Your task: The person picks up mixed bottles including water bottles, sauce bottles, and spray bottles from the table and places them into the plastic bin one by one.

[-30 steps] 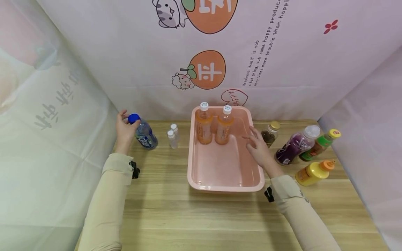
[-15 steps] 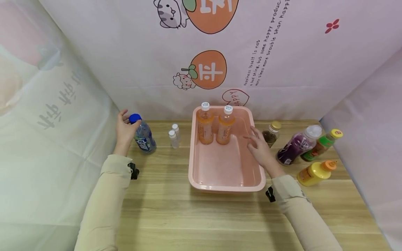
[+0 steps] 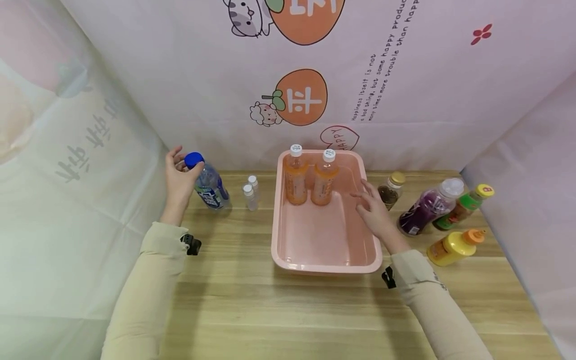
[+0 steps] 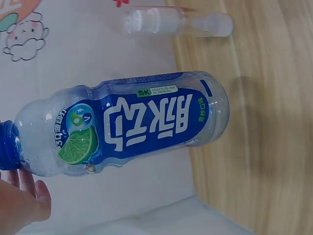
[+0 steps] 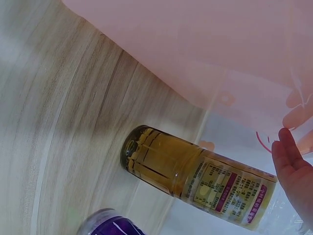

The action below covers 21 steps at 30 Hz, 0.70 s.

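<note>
My left hand (image 3: 177,182) pinches the blue cap of a clear plastic drink bottle (image 4: 142,122), which has a blue label with a lime. The bottle hangs slightly tilted at the left, its base apart from its shadow on the tabletop in the left wrist view. At the right side of the pink plastic basin (image 3: 326,269), my right hand (image 3: 373,210) lies over the rim with fingers loosely extended; whether they press on it, I cannot tell. Two orange-labelled bottles, one (image 3: 296,182) left of the other (image 3: 323,185), stand inside the basin against its back.
Two small white-capped vials (image 3: 250,197) stand between the left bottle and the basin. Right of the basin are a gold-capped brown bottle (image 5: 195,176), a purple drink bottle (image 3: 423,212), a green-and-brown bottle (image 3: 456,212) and a yellow squeeze bottle (image 3: 452,247). Printed cloth surrounds the wooden table (image 3: 279,315).
The bottle's lower end in my left hand has swung a little left, then back right and up. My left hand has risen slightly. My right hand has stayed at the basin rim.
</note>
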Tool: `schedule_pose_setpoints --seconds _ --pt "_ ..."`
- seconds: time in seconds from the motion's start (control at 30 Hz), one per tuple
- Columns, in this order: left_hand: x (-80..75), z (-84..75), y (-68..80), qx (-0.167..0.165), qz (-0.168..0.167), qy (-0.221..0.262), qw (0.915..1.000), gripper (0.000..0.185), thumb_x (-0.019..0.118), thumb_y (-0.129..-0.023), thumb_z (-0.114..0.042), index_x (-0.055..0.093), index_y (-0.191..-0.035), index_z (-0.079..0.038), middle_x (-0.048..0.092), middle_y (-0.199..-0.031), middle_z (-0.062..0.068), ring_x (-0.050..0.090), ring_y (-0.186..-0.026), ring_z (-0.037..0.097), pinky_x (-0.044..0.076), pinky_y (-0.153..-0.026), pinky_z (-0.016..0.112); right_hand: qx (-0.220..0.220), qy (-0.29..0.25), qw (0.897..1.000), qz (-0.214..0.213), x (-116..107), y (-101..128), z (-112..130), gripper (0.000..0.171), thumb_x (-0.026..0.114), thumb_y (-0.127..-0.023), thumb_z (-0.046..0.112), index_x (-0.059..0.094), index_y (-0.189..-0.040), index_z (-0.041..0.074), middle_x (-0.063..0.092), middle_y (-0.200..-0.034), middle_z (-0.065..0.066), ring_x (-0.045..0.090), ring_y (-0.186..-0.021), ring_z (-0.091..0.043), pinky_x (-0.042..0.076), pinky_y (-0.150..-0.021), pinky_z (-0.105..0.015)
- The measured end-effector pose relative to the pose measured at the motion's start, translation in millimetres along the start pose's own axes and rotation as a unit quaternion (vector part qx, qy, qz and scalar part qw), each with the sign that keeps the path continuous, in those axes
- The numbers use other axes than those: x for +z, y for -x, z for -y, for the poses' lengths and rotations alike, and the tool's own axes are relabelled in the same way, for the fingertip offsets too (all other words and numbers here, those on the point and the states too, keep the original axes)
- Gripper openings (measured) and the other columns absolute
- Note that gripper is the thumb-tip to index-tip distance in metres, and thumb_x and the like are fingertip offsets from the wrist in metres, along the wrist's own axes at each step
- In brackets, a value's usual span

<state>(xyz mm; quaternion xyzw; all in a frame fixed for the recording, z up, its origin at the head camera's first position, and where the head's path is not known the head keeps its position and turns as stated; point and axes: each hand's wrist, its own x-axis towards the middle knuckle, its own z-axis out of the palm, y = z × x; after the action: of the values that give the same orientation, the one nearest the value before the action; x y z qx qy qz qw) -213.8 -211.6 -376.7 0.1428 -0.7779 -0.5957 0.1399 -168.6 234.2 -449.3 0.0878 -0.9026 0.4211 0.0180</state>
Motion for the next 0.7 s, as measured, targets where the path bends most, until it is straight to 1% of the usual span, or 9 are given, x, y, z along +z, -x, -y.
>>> schedule_pose_setpoints --seconds 0.1,0.2,0.27,0.37,0.5,0.7 --pt "-1.4 -5.4 3.5 0.005 0.002 0.010 0.9999 0.067 0.067 -0.085 -0.014 0.034 -0.143 -0.022 0.042 -0.120 -0.008 0.043 -0.108 0.007 0.039 -0.099 0.026 0.004 -0.001 1.000 0.003 0.1 0.4 -1.0 0.035 0.047 -0.090 0.001 0.057 -0.122 -0.006 0.019 -0.156 -0.020 0.020 -0.143 -0.045 0.026 -0.114 -0.058" --pt "-1.7 -11.1 7.5 0.009 0.011 0.009 0.9998 0.067 0.067 -0.086 -0.016 0.034 -0.143 -0.022 0.041 -0.122 -0.007 0.043 -0.113 0.010 0.035 -0.105 0.029 0.005 -0.002 1.000 0.004 -0.2 0.8 -1.1 0.035 0.047 -0.089 0.001 0.057 -0.122 -0.006 0.019 -0.156 -0.020 0.019 -0.143 -0.045 0.026 -0.114 -0.058" --pt "-0.7 -15.0 9.7 0.018 0.017 0.009 0.9997 0.067 0.067 -0.086 -0.017 0.033 -0.144 -0.022 0.042 -0.125 -0.006 0.043 -0.116 0.012 0.034 -0.107 0.030 0.003 -0.004 1.000 0.002 -0.3 0.9 -1.2 0.035 0.047 -0.089 0.000 0.057 -0.121 -0.007 0.019 -0.156 -0.021 0.019 -0.143 -0.046 0.027 -0.114 -0.058" --pt "2.3 -21.2 13.0 0.030 0.024 0.009 0.9992 0.067 0.067 -0.086 -0.017 0.033 -0.144 -0.021 0.042 -0.125 -0.005 0.043 -0.116 0.013 0.033 -0.107 0.030 0.001 -0.005 1.000 -0.002 -0.4 0.8 -1.3 0.034 0.047 -0.089 0.000 0.058 -0.121 -0.008 0.020 -0.156 -0.021 0.020 -0.143 -0.046 0.028 -0.113 -0.058" --pt "7.0 -28.9 17.8 0.044 0.029 0.025 0.9983 0.067 0.068 -0.085 -0.014 0.034 -0.143 -0.018 0.043 -0.121 -0.007 0.044 -0.111 0.011 0.033 -0.104 0.028 0.004 -0.009 1.000 0.003 0.1 0.8 -1.0 0.034 0.046 -0.090 0.000 0.057 -0.121 -0.007 0.019 -0.156 -0.021 0.020 -0.143 -0.046 0.028 -0.114 -0.057" --pt "14.4 -42.5 26.1 0.066 0.040 0.048 0.9959 0.067 0.068 -0.084 -0.013 0.035 -0.143 -0.018 0.043 -0.119 -0.007 0.043 -0.110 0.010 0.033 -0.107 0.032 -0.003 -0.005 1.000 -0.001 0.1 -0.3 0.0 0.034 0.047 -0.089 0.000 0.057 -0.121 -0.008 0.020 -0.156 -0.022 0.021 -0.142 -0.047 0.025 -0.114 -0.059"
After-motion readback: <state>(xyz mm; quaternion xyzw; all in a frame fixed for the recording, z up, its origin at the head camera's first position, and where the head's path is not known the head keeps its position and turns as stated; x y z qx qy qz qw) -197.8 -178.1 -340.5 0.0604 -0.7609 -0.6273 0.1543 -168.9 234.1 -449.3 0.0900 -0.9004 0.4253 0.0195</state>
